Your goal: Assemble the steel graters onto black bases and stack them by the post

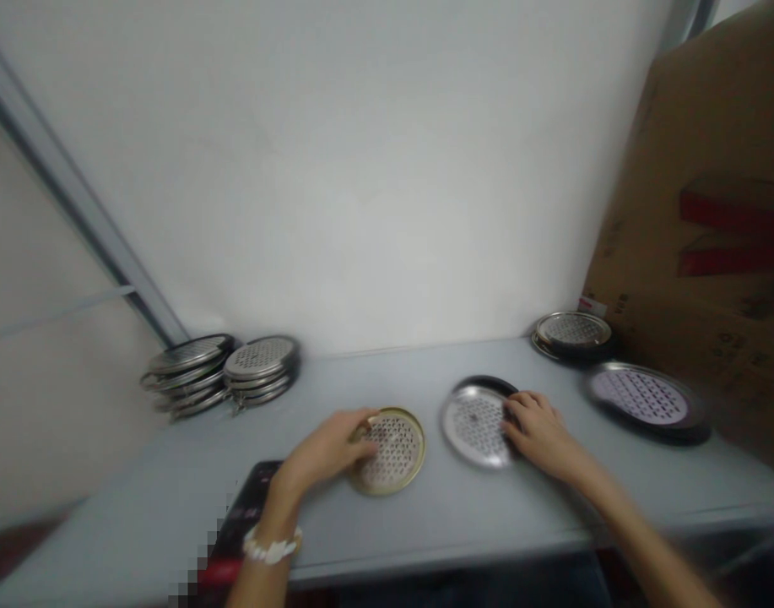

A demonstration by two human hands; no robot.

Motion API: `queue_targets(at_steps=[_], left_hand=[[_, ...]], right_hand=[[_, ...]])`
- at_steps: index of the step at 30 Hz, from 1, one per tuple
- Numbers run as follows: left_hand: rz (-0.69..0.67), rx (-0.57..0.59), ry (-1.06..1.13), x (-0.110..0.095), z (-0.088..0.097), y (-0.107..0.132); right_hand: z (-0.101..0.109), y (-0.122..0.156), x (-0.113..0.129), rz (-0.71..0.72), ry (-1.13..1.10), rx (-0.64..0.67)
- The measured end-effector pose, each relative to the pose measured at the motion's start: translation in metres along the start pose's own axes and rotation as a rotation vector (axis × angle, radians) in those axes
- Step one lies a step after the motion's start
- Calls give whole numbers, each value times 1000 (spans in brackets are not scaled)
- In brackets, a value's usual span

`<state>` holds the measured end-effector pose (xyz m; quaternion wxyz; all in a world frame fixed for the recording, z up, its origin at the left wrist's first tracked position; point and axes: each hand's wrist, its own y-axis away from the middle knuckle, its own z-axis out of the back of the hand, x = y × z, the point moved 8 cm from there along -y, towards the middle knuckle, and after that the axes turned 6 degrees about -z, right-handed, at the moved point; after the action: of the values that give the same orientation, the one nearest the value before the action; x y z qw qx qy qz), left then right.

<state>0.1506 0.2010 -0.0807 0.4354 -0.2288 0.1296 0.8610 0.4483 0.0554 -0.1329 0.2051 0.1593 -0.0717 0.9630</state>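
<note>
My left hand rests on the left rim of a gold-rimmed perforated round disc lying flat on the grey table; its fingers curl over the edge. A white bracelet circles that wrist. My right hand grips the right edge of a silver perforated disc, which sits tilted over a dark round tray behind it.
Two stacks of perforated discs stand at the back left by the wall. Another stack and a large dark-rimmed disc lie at the right, beside a cardboard box. A dark phone-like object lies at the front left.
</note>
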Motion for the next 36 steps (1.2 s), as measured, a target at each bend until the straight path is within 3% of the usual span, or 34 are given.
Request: queue_targets(at_steps=[4, 7, 12, 14, 17, 21, 25, 36], left_hand=[[34, -38, 39, 9, 2, -2], [54, -100, 10, 17, 4, -5], [108, -117, -90, 26, 1, -9], [128, -97, -111, 28, -2, -10], [115, -72, -111, 23, -6, -12], [76, -22, -74, 11, -12, -10], [52, 6, -66, 3, -14, -9], [36, 42, -69, -2, -17, -11]], right_hand=[[1, 0, -1, 3, 8, -25], [9, 2, 5, 0, 13, -133], [28, 24, 55, 144, -99, -308], [29, 39, 87, 264, -182, -273], [17, 66, 137, 466, -288, -93], [-4, 93, 174, 589, -321, 98], [-15, 99, 179, 602, -296, 157], [-20, 96, 174, 585, -226, 138]])
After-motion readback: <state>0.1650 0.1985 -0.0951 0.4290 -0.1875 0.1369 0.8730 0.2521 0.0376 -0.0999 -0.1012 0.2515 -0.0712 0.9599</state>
